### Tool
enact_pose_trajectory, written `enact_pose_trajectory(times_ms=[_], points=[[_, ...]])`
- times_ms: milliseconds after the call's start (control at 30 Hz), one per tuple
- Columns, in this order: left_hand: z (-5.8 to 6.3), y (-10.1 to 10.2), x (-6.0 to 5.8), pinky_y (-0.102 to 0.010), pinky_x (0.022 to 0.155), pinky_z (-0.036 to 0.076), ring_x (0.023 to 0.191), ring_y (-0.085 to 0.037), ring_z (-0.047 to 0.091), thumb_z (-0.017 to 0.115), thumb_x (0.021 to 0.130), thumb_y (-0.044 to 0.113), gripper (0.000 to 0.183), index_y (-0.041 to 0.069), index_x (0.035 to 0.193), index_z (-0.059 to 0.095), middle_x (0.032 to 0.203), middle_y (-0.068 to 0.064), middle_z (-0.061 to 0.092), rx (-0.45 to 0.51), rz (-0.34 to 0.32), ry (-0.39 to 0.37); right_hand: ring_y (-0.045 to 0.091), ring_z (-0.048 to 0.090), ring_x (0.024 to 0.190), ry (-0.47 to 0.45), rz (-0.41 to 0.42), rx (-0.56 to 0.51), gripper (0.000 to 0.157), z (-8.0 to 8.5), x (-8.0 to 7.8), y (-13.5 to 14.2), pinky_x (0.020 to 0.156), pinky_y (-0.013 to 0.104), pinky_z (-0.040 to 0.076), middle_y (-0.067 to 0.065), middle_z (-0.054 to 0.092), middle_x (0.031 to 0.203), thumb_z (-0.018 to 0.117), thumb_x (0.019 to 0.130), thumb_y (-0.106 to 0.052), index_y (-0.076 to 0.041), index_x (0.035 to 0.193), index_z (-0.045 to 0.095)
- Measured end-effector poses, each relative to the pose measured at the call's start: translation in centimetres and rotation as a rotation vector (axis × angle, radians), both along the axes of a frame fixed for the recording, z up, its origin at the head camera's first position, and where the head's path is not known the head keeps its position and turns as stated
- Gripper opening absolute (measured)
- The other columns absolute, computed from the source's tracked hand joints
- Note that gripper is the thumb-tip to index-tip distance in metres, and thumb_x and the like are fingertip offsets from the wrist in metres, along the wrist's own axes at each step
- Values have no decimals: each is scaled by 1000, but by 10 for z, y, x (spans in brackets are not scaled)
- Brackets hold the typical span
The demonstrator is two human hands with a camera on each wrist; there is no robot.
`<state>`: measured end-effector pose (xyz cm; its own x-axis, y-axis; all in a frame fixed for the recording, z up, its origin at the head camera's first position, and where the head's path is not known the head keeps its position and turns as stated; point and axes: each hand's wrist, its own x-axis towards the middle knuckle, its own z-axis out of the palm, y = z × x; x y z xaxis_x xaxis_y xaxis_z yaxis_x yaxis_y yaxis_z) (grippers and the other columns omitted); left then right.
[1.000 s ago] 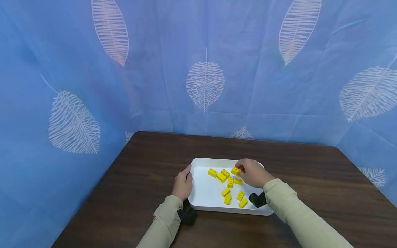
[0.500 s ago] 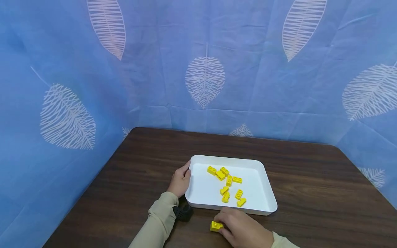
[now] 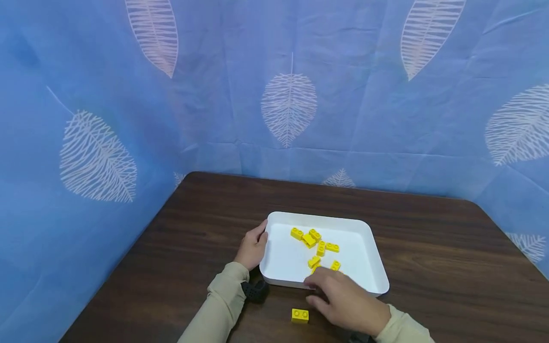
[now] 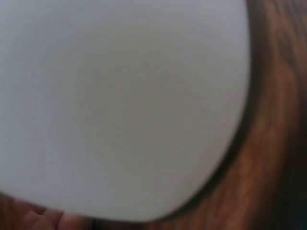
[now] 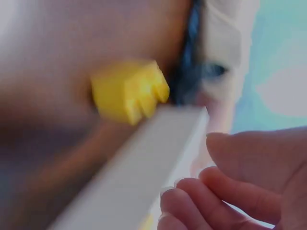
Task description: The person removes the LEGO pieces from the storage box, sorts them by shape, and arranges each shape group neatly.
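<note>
While your left hand [image 3: 251, 249] held one white tray [image 3: 283, 265], your right hand [image 3: 345, 302] hovered, fingers parted, beside one yellow brick [image 3: 299, 316].

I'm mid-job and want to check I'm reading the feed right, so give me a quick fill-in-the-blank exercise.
1. The left hand touches the tray, which is coloured ____.
2. The brick outside the tray is coloured ____.
3. The number of bricks lying outside the tray is ____.
4. The right hand holds ____.

Missing words: white; yellow; one; nothing.
</note>
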<state>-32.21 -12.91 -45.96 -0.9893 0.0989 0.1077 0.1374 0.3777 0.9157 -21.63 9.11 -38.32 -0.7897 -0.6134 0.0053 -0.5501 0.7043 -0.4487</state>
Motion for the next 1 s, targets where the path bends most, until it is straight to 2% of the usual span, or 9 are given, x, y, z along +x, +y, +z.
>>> enact_pose_trajectory(times_ms=[133, 233, 333, 500, 667, 833, 1000], points=[[4, -1, -1, -45, 107, 33, 136, -28, 36, 42, 101, 14, 45, 4, 144, 38, 148, -12, 37, 3, 12, -10, 6, 55, 76, 153, -82, 14, 20, 22, -27, 13, 69, 26, 52, -1, 64, 89, 70, 82, -10, -4, 101, 68], [5, -2, 0, -47, 106, 34, 135, -29, 37, 43, 100, 14, 44, 5, 143, 39, 147, -13, 39, -2, 20, -18, 9, 56, 76, 179, -174, 49, 23, 32, -50, 22, 70, 28, 54, 2, 65, 90, 72, 81, -9, -2, 103, 69], [5, -2, 1, -48, 106, 34, 134, -29, 38, 44, 100, 15, 45, 6, 144, 39, 147, -13, 39, -4, 16, -29, 12, 55, 74, 190, -246, 56, 23, 33, -72, 28, 69, 31, 54, 5, 65, 89, 70, 83, -9, 0, 104, 68], [4, -1, 2, -47, 106, 34, 134, -29, 38, 44, 100, 16, 45, 6, 144, 39, 147, -12, 39, 9, 9, -36, 15, 51, 66, 83, -302, 85, 24, 20, -103, 27, 62, 30, 48, 6, 62, 82, 66, 85, -9, 4, 105, 66], [3, -1, 3, -47, 106, 35, 134, -29, 39, 44, 100, 14, 44, 5, 143, 40, 145, -13, 41, 13, 12, -18, 16, 51, 62, -16, -324, 173, 19, 2, -124, 17, 60, 30, 47, 6, 62, 79, 66, 86, -11, 2, 100, 68], [5, 1, 3, -47, 105, 36, 133, -29, 40, 43, 100, 13, 44, 4, 143, 40, 145, -14, 41, 10, 11, -10, 17, 52, 64, -76, -340, 203, 15, -4, -133, 11, 63, 31, 48, 8, 64, 84, 66, 85, -10, 0, 97, 68], [5, -2, 2, -47, 106, 36, 133, -29, 40, 43, 100, 12, 43, 3, 142, 40, 145, -14, 41, 16, 12, -11, 17, 48, 62, -102, -335, 217, 7, -9, -135, 3, 60, 28, 42, 5, 60, 76, 65, 84, -8, -3, 89, 67]])
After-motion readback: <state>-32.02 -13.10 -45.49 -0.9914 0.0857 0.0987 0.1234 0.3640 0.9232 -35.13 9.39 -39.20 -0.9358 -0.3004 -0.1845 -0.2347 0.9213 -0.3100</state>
